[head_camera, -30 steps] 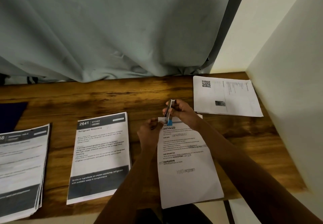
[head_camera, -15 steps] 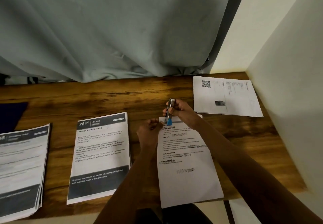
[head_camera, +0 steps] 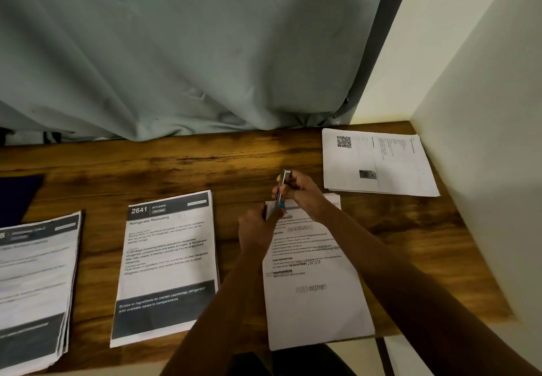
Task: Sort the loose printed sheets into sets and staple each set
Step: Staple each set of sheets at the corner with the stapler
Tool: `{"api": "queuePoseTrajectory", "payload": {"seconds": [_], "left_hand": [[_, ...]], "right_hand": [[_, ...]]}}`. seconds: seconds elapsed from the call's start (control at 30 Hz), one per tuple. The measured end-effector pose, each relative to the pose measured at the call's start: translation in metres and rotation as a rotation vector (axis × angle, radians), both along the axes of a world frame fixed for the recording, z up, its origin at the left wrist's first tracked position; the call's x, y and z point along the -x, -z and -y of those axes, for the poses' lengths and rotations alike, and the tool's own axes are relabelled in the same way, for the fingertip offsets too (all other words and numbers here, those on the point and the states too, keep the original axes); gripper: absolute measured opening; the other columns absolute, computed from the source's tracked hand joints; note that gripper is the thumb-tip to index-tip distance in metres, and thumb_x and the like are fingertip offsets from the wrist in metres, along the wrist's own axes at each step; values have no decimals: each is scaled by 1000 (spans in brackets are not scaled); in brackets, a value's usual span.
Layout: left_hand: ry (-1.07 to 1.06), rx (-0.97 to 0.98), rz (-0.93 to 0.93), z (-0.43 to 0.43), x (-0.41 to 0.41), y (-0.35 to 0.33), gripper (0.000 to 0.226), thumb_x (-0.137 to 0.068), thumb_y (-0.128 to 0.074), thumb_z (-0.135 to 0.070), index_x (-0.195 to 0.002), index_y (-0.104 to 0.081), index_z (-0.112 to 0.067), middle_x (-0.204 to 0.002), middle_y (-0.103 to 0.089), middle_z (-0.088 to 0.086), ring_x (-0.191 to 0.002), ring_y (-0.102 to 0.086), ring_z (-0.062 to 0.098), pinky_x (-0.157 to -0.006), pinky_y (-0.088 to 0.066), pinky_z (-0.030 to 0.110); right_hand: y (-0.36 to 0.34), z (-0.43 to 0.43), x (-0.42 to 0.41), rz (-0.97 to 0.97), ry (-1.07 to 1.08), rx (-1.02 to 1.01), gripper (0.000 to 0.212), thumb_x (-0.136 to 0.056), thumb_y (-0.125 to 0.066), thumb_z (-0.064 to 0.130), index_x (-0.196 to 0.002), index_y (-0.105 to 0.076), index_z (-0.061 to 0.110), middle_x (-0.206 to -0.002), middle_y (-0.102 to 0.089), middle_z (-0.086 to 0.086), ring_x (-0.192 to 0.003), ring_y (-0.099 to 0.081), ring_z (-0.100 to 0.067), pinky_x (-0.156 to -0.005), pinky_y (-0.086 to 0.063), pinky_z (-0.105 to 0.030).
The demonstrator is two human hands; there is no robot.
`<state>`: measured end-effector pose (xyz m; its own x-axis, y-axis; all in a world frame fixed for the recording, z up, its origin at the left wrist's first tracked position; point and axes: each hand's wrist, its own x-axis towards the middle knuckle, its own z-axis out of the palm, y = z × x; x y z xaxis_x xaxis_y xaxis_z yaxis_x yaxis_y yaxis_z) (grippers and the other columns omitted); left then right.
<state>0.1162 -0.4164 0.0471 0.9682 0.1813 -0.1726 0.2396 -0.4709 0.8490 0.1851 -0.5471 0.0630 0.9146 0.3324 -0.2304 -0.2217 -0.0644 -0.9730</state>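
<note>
Head view.

- Wooden worktop: runs the full width, with a white wall at its right edge and a grey curtain hanging along its far edge.
- Sheet set: white text pages, right of centre, with the lower end overhanging the near edge of the worktop.
- Left hand: fingers curled, pinching the top left corner of the sheet set, which is slightly raised.
- Right hand: fingers wrapped round the stapler.
- Stapler: metal, held nearly upright, its blue lower end at the pinched corner.
- "2641 Kitchen" stack: dark header and footer bands, titled "Refrigerator Restocking", flat at the centre near the near edge.
- Thick stack: similar banded pages, at the left edge, fanned at its right side.
- QR-code stack: white pages, in the far right corner, turned sideways.
- Dark blue item: at the left edge, nature unclear.
</note>
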Motion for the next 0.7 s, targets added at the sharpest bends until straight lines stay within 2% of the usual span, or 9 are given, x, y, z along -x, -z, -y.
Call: {"api": "queuePoseTrajectory", "payload": {"seconds": [0.07, 0.27, 0.4, 0.43, 0.5, 0.6, 0.7], "left_hand": [[-7, -24, 10, 1, -1, 2, 18, -87, -64, -35, -89, -64, -17, -81, -65, -5, -70, -64, 8, -62, -54, 24], [18, 197, -114, -9, -4, 10, 28, -80, -73, -23, -104, -62, -13, -86, -66, -8, -72, -65, -1, -59, -53, 14], [49, 179, -171, -15, -9, 18, 32, -81, -72, -14, -110, -59, -11, -104, -69, 2, -86, -68, 12, -63, -55, 19], [24, 170, -173, -16, -10, 20, 29, -83, -70, -14, -110, -60, -10, -107, -68, 4, -90, -67, 15, -63, -54, 19], [-36, 162, -190, -19, -13, 24, 23, -85, -68, -15, -106, -61, -10, -109, -68, 7, -90, -66, 17, -63, -54, 20], [-111, 169, -225, -22, -20, 27, 17, -85, -68, -17, -101, -62, -12, -109, -69, 9, -90, -67, 21, -74, -57, 34], [-156, 123, -234, -25, -25, 27, 19, -88, -65, -19, -104, -63, -8, -109, -68, 9, -94, -67, 24, -69, -53, 28]], "right_hand": [[1, -1, 0, -8, 27, -32, 20, -92, -48, -5, -110, -52, 2, -94, -66, -12, -91, -66, -23, -82, -55, -32], [-3, 3, -2, -33, -30, -49, 26, -92, -48, -3, -118, -49, 1, -106, -65, -14, -103, -64, -26, -89, -53, -35], [-13, 16, -1, 43, 42, -121, 31, -92, -52, 2, -123, -50, 3, -111, -64, -12, -108, -62, -27, -95, -50, -39], [-17, 21, -1, 100, 90, -45, 29, -92, -55, 6, -121, -52, 7, -109, -64, -9, -105, -63, -25, -93, -51, -38], [-21, 36, 0, 229, 188, 240, 33, -91, -60, 17, -122, -54, 12, -107, -63, -2, -98, -63, -16, -88, -52, -30], [-9, 71, 10, 389, 187, 750, 34, -90, -61, 26, -121, -58, 12, -106, -59, -6, -90, -57, -15, -79, -45, -22], [18, 100, 30, 335, 141, 1044, 31, -90, -60, 29, -117, -58, 14, -110, -59, -11, -89, -56, -18, -78, -49, -27]]}}
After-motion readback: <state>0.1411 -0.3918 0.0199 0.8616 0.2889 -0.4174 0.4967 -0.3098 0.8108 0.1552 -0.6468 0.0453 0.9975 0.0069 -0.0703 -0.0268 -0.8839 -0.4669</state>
